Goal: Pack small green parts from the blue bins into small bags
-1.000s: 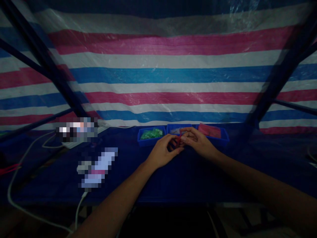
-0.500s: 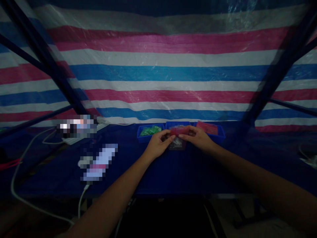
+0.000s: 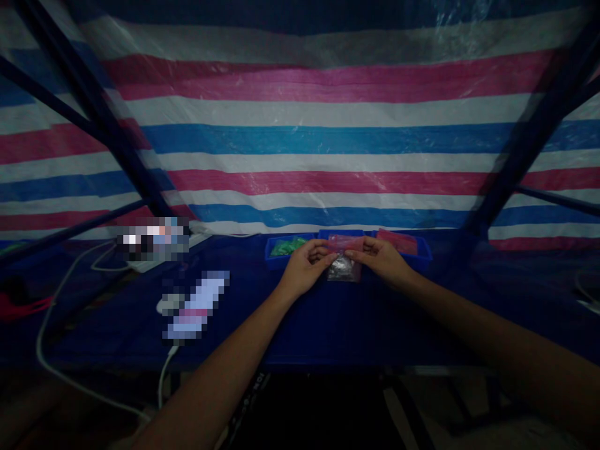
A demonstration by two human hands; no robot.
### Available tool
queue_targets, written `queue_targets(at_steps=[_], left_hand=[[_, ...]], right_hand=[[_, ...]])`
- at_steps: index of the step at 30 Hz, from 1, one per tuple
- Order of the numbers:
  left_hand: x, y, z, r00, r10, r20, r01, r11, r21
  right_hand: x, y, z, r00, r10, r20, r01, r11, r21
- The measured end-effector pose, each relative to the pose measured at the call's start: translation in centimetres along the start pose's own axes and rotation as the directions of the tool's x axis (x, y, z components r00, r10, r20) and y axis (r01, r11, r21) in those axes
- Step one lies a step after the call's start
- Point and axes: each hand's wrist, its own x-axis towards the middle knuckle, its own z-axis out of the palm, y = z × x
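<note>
A small clear plastic bag point(image 3: 344, 270) with a reddish upper part hangs between my two hands in front of the middle bin. Shiny grey contents, too small to make out, show in its lower half. My left hand point(image 3: 309, 262) pinches the bag's upper left side between thumb and fingers. On the other side, my right hand point(image 3: 380, 257) pinches the upper right. Behind them stand a blue bin point(image 3: 269, 253) with green packets point(image 3: 287, 245), a middle blue bin point(image 3: 340, 233) mostly hidden by the bag, and a right blue bin point(image 3: 424, 251) with red plastic bags point(image 3: 396, 241).
A dark blue table point(image 3: 300, 331) carries everything. To the left lie a blurred-out phone-like thing point(image 3: 199, 306) on a white cable point(image 3: 164, 372), a pale round object point(image 3: 169, 304) and a white power strip point(image 3: 147, 262). Blue metal posts flank a striped plastic sheet point(image 3: 309, 137).
The red upper part of the bag, folded over between my fingers before, now stands up more, and more of the grey contents shows. The whole view has shifted slightly.
</note>
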Motion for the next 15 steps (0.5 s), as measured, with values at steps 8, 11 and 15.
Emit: queue_targets(at_steps=[8,11,15], left_hand=[[-0.1,0.4,0.0,0.999,-0.009,0.036,0.01,1.0,-0.006],[-0.2,0.5,-0.1,0.999,0.016,0.043,-0.02,0.994,0.111],[-0.6,1.0,-0.1,0.99,0.097,0.105,-0.128,0.925,0.357]], right_hand=[[1.0,-1.5,-2.4,0.991,-0.061,-0.116,0.045,0.989,-0.138],[1.8,-2.9,-5.8,0.935,-0.209,-0.287,0.139,0.959,-0.245],[2.0,-4.6,-10.5,0.819,-0.456,-0.347,0.092,0.702,-0.706]])
